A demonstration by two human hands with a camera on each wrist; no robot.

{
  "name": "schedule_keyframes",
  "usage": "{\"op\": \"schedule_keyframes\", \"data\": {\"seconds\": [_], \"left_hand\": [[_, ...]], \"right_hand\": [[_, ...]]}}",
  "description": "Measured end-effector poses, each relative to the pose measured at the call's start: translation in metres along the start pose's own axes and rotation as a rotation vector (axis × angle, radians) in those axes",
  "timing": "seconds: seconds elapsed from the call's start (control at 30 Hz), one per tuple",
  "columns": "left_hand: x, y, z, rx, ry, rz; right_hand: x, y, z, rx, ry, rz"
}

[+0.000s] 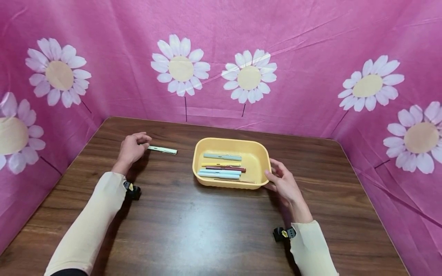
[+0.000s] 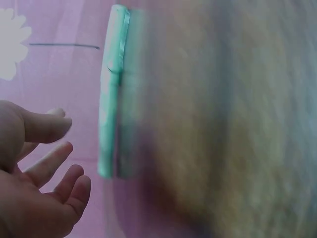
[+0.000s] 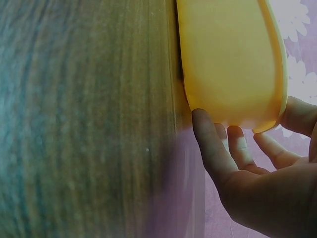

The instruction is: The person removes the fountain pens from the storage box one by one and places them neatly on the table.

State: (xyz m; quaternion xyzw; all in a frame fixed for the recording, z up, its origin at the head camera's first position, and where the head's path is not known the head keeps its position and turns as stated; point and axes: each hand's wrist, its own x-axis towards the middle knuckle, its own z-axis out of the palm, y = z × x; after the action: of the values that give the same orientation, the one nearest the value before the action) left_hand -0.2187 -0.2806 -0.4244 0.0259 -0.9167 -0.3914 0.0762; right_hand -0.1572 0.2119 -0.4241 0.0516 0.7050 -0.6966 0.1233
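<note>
While the right hand [image 1: 284, 186] grips the right end of a yellow plastic tray [image 1: 257, 155] at frame centre, thumb at its rim, the left hand [image 1: 132, 150], well apart from it at left of centre, has fingers loosely bent, holding nothing. Mint-green clip pen [image 1: 163, 150] on wood-grain table [image 1: 162, 226], just beside the left hand, left of frame centre. In tray, roughly parallel: grey-blue pen [image 1: 222, 156], yellow pen [image 1: 221, 165], dark red pen [image 1: 228, 168], two pale-blue pens [image 1: 221, 172].
</note>
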Motion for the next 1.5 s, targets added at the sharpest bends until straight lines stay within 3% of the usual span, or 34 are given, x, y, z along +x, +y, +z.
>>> {"op": "schedule_keyframes", "data": {"seconds": [0.2,0.7,1.0,1.33,1.5], "left_hand": [[-0.002,0.017,0.002,-0.064,-0.034,0.018],[-0.013,0.070,0.017,-0.275,-0.265,0.062],[-0.014,0.084,0.031,-0.323,-0.335,0.181],[-0.018,0.106,0.050,-0.425,-0.473,0.265],[-0.019,0.113,0.059,-0.441,-0.516,0.359]], "right_hand": [[0.002,0.000,0.001,0.003,0.000,-0.004],[0.001,0.000,0.003,0.006,0.015,-0.007],[0.001,-0.002,0.002,0.002,0.018,0.012],[0.003,-0.001,0.001,0.009,0.023,0.003],[0.004,0.000,0.001,0.014,0.020,0.005]]}}
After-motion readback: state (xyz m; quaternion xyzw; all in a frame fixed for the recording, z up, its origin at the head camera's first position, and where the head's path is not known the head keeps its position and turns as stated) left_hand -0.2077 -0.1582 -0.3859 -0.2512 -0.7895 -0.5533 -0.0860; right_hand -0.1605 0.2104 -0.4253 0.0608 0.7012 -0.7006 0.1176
